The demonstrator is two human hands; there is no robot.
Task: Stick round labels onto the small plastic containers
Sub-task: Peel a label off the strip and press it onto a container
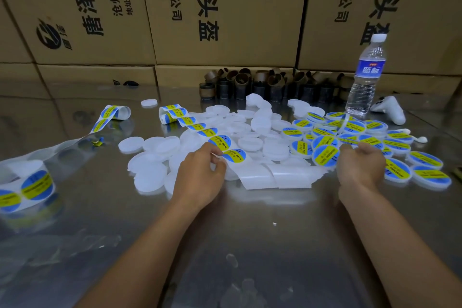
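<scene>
- Steel tabletop (250,245), shiny and reflective, carried everything; stacked cardboard boxes (225,7) with printed lettering stood as a wall along its far edge
- Brown rings (250,82) were huddled at the far edge, with a water bottle (366,75) upright toward the far right corner and a white controller (392,110) lying just beside it
- Plain white containers (150,175) lay heaped across the middle of the tabletop, while labelled containers (425,161) were spread toward the right edge, blue-and-yellow faces up
- A label roll (35,186) sat at the left edge
- The label strip (195,125) lay over the plain containers, its long axis slanting from a curled end far and left down to its near-right end at the left hand
- The left hand (200,180) pinched that near end of the strip between thumb and fingers, knuckles up
- Bare backing (280,176) ran along the tabletop from that hand toward the right
- The right hand (360,170) had its fingers curled among the labelled containers; whether it gripped anything could not be told
</scene>
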